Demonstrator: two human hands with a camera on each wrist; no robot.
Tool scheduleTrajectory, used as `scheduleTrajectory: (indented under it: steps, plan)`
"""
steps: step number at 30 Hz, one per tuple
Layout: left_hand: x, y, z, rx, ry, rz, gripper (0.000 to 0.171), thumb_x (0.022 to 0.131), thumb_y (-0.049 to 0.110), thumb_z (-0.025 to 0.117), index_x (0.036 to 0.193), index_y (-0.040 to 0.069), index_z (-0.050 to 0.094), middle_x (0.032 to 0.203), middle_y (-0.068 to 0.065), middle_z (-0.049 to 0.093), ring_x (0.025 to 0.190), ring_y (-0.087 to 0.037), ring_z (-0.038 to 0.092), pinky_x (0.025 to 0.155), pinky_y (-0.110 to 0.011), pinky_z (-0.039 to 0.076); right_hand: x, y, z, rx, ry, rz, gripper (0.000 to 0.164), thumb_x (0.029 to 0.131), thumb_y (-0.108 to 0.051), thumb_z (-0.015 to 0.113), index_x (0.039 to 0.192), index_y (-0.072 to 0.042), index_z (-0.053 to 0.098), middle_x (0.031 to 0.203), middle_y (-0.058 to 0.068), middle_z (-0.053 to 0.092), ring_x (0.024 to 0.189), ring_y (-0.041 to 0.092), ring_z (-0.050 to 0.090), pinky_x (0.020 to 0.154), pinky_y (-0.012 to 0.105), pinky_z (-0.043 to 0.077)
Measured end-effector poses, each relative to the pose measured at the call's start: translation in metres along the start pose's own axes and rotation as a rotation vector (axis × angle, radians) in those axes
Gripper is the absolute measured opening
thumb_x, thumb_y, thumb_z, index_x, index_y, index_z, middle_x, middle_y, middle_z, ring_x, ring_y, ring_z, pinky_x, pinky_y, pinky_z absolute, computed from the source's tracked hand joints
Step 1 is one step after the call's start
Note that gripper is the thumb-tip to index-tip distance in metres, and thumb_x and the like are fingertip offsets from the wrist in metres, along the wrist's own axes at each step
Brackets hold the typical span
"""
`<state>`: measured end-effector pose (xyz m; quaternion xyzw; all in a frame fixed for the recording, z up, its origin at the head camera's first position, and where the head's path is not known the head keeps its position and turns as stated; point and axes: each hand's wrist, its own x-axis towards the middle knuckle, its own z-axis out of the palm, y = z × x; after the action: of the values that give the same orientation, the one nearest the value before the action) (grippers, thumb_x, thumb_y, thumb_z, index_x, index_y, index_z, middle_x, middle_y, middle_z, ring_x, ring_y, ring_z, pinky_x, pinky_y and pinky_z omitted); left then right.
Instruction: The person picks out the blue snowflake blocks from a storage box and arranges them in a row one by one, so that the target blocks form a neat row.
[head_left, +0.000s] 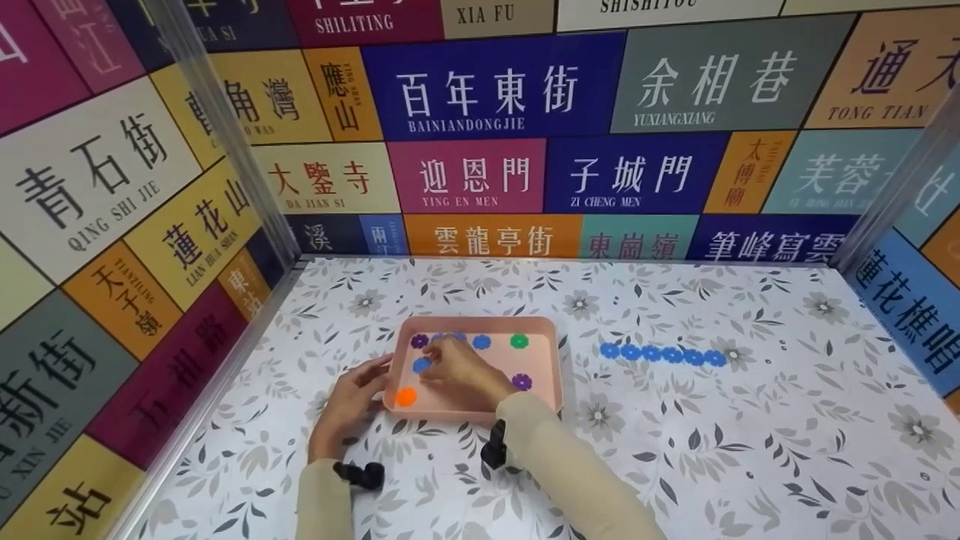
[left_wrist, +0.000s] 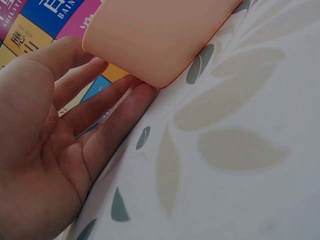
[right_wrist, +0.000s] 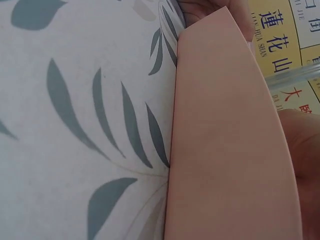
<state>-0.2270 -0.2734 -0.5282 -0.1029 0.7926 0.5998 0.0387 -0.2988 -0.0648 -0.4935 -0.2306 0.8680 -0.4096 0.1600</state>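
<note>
A shallow pink tray (head_left: 480,412) stands on the table with several flower-shaped plastic discs in it. My left hand (head_left: 360,394) is at its left side. In the left wrist view, the thumb touches the tray's rim and the nearly straight fingers (left_wrist: 120,110) lie against its lower corner. Reaching over the tray's near wall, my right hand (head_left: 461,369) pinches a blue flower-shaped disc (head_left: 421,365) between thumb and fingers, low inside the tray. In the right wrist view, the tray's outer wall (right_wrist: 225,140) hides the fingertips.
Right of the tray, several blue flower discs (head_left: 664,354) form a joined row. Inside the tray lie an orange disc (head_left: 406,397), a green disc (head_left: 519,341), purple discs (head_left: 522,382) and other blue discs (head_left: 481,342). Sign-covered panels (head_left: 465,176) bound the flower-patterned table (head_left: 675,465).
</note>
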Motion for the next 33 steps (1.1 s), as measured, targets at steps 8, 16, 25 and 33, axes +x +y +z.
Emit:
scheduleTrajectory:
  steps: [8,16,25,33]
  plan:
    - [-0.0003,-0.0015,-0.0005,-0.05,-0.025,0.046,0.04,0.098,0.027,0.063,0.138,0.027,0.061,0.14,-0.005,0.062,0.112,-0.021,0.064,0.087,-0.034,0.06,0.0036,-0.0007,0.0039,-0.081,0.044,-0.01,0.042,0.085,-0.013,0.078,0.124,-0.002,0.068,0.117,0.01,0.067,0.107,0.021,0.059,0.102,0.036,0.05]
    - [-0.0002,-0.0004,-0.0006,-0.005,-0.013,0.03,0.041,0.097,0.033,0.064,0.138,0.03,0.061,0.141,-0.002,0.062,0.111,-0.02,0.064,0.088,-0.035,0.059,0.0026,-0.0031,0.0066,-0.144,0.071,-0.009,0.035,0.086,-0.015,0.077,0.118,-0.003,0.072,0.109,0.006,0.062,0.099,0.019,0.052,0.098,0.036,0.048]
    - [-0.001,-0.0004,0.0009,0.017,0.001,0.003,0.04,0.097,0.032,0.063,0.137,0.031,0.061,0.144,-0.003,0.06,0.113,-0.021,0.064,0.091,-0.036,0.059,0.0012,-0.0036,0.0082,-0.166,0.072,0.002,0.031,0.086,-0.016,0.078,0.115,-0.006,0.073,0.108,0.003,0.062,0.098,0.017,0.052,0.099,0.035,0.047]
    - [-0.0012,0.0,-0.0008,0.003,0.002,0.03,0.039,0.098,0.026,0.062,0.137,0.029,0.062,0.142,-0.004,0.061,0.111,-0.021,0.063,0.087,-0.034,0.06,0.0042,-0.0046,0.0088,-0.102,0.078,0.025,0.024,0.086,-0.013,0.077,0.109,-0.006,0.074,0.107,0.005,0.066,0.097,0.018,0.057,0.097,0.035,0.051]
